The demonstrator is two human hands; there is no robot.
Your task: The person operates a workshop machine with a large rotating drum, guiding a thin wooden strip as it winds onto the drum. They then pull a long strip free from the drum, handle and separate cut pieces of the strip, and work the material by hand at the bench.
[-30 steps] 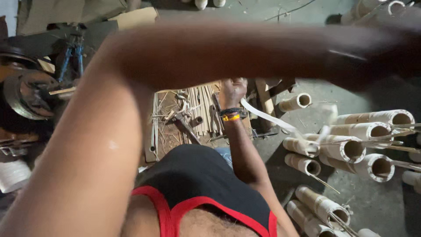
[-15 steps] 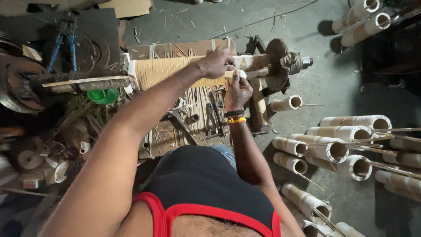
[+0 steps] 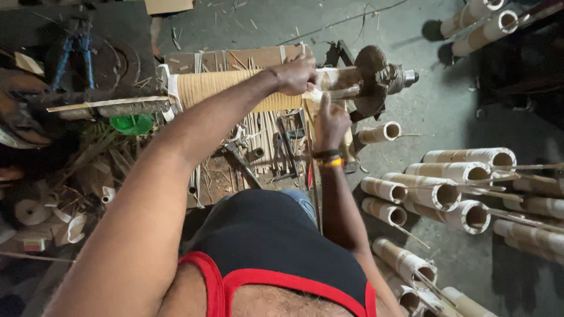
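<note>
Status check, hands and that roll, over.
Left hand gripping the slat-wrapped roll. Right hand at its end, fingering a pale strip. Nothing blocking.

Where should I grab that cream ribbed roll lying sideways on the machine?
Grip the cream ribbed roll around its bare middle, coming from above. It lies horizontal, the left hand already covers its right end, and the right hand works just below there, so the left stretch is free.

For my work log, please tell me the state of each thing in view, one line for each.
Left hand: closed over the roll.
Right hand: pinching the white strip.
Wound roll: horizontal on its spindle, wrapped in thin slats.
Finished tubes: lying on the floor, ends open.
Hand tools: loose under the roll.
</note>
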